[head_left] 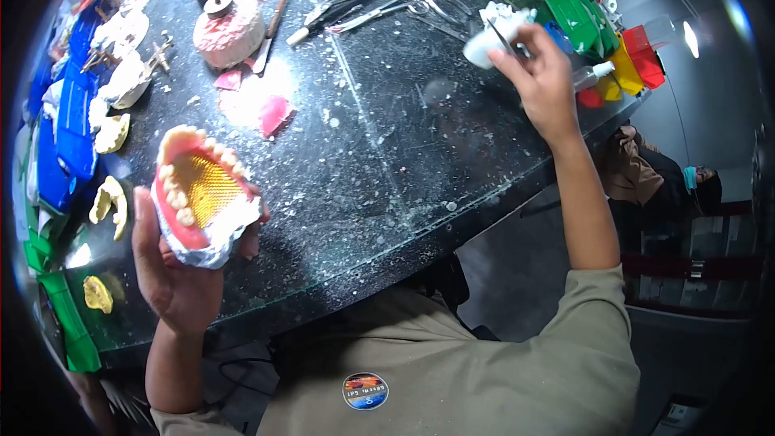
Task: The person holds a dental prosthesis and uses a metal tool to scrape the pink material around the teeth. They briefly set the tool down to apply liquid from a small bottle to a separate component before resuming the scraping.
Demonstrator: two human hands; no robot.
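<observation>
My left hand point(173, 291) is wrapped round a dental cast with a denture point(202, 194) set on it, raised at the table's near left. Its gum is pink, a row of cream teeth runs along the arch, and gold mesh covers the palate. White plaster shows at its lower edge. Over at the far right, my right hand point(539, 73) pinches a thin dark tool point(495, 31), whose kind I cannot tell. The fingers are right at a smooth white container point(480, 50), with white fluffy lumps point(507, 14) at its top.
Pliers point(327, 4), scissors point(395, 6) and a wax knife point(274, 24) lie at the back beside a round pink-smeared plaster block point(230, 32). Pink wax pieces point(275, 115) are nearer. Casts point(129, 81) and blue bins point(73, 121) line the left. A person point(658, 165) is at right.
</observation>
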